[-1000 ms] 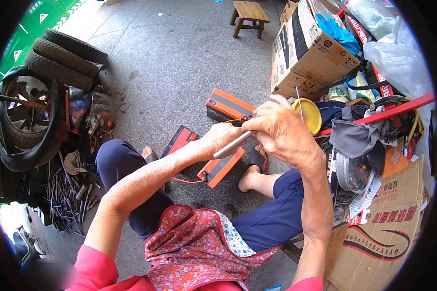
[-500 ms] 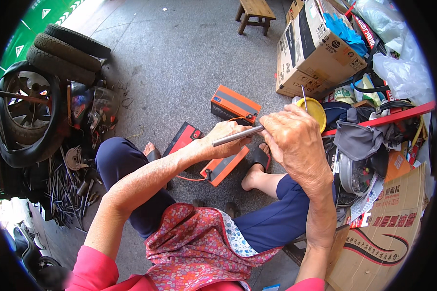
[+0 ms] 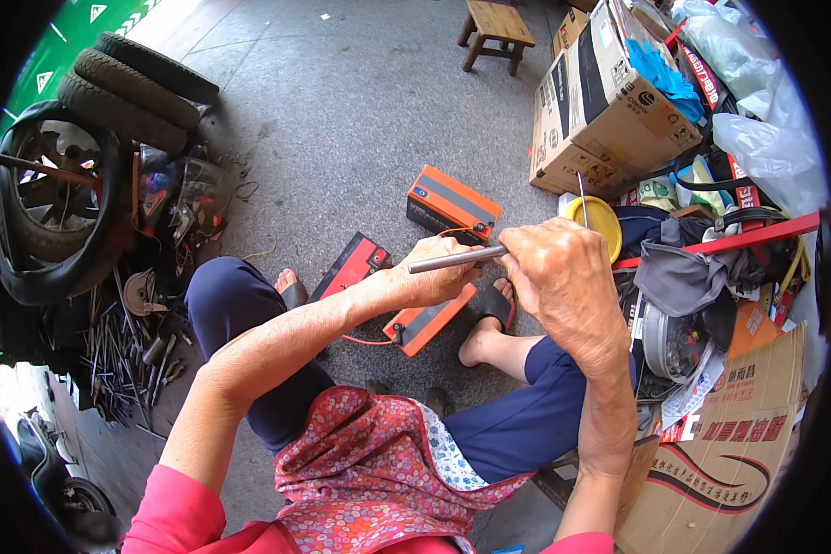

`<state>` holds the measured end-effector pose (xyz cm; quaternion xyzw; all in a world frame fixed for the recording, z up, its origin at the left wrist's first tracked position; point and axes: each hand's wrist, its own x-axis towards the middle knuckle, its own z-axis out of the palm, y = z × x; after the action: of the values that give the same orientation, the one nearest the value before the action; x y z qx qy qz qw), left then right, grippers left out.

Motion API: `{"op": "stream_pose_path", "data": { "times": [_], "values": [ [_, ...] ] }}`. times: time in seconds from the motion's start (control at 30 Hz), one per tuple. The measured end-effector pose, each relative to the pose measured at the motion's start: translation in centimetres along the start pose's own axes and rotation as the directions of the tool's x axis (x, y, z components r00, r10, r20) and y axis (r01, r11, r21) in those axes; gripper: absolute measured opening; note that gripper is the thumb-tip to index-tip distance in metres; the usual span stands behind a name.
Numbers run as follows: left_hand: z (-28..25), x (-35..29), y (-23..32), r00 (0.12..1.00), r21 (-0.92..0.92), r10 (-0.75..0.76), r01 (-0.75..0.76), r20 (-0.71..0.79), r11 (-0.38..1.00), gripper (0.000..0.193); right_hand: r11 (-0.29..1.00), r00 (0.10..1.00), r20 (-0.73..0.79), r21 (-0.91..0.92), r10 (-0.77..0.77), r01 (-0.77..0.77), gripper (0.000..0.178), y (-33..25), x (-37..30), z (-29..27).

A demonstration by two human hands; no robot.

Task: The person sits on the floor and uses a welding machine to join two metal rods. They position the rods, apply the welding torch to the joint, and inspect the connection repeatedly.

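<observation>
My right hand [image 3: 559,282] is closed round a grey metal rod [image 3: 443,261], which sticks out to the left across my left hand. A thin, pointed metal shaft [image 3: 583,196] rises above the same fist; whether it joins the rod is hidden. My left hand [image 3: 429,274] is curled just beneath the rod, its fingertips mostly hidden, so what it grips cannot be made out. Below the hands, between my feet, lie an orange-topped battery [image 3: 452,203], a red-topped battery [image 3: 353,263] and another orange battery [image 3: 437,319]. Orange wires run at their terminals.
Tyres [image 3: 138,92] and a wheel [image 3: 55,203] stand at left, above a heap of hand tools [image 3: 134,351]. A cardboard box [image 3: 609,102], a yellow lid [image 3: 600,222] and mixed clutter fill the right. A wooden stool [image 3: 497,32] stands far off; flattened cardboard [image 3: 720,443] lies near right.
My right hand has come down slightly, bringing the rod closer over my left hand. My left hand has barely moved. The whole view has shifted a little.
</observation>
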<state>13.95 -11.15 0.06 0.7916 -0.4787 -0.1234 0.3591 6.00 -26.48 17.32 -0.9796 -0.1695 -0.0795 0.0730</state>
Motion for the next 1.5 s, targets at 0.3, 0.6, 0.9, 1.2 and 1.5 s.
{"op": "stream_pose_path", "data": {
  "times": [0.3, 0.6, 0.9, 1.2, 1.5],
  "values": [
    [-3.1, 0.7, 2.1, 0.985, -0.111, 0.089, -0.105, -0.147, 0.988, 0.019, 0.994, 0.929, -0.356, -0.079, -0.099, 0.075, 0.026, 0.4, 0.9, 1.0],
    [-14.8, -1.2, 4.9, 1.0, -0.018, 0.016, -0.016, -0.018, 1.0, 0.021, 0.767, 0.871, -0.217, 0.595, 0.441, -0.24, 0.012, 0.0, 1.4, -1.1],
    [-4.6, -13.3, 6.8, 0.963, -0.29, -0.212, 0.158, -0.166, 0.944, 0.018, 0.524, 0.866, 0.283, 0.704, 0.412, -0.479, 0.018, -7.9, -4.7, 0.4],
    [5.9, -17.2, 9.7, 0.77, -0.437, -0.571, 0.426, -0.286, 0.792, 0.053, 0.484, 0.718, 0.207, 0.614, 0.665, -0.624, 0.021, -14.4, -10.0, 2.6],
    [7.0, -15.9, 9.4, 0.772, -0.478, -0.548, 0.366, -0.324, 0.798, 0.06, 0.502, 0.69, 0.21, 0.546, 0.693, -0.671, 0.022, -15.1, -9.3, 3.0]
  ]
}}
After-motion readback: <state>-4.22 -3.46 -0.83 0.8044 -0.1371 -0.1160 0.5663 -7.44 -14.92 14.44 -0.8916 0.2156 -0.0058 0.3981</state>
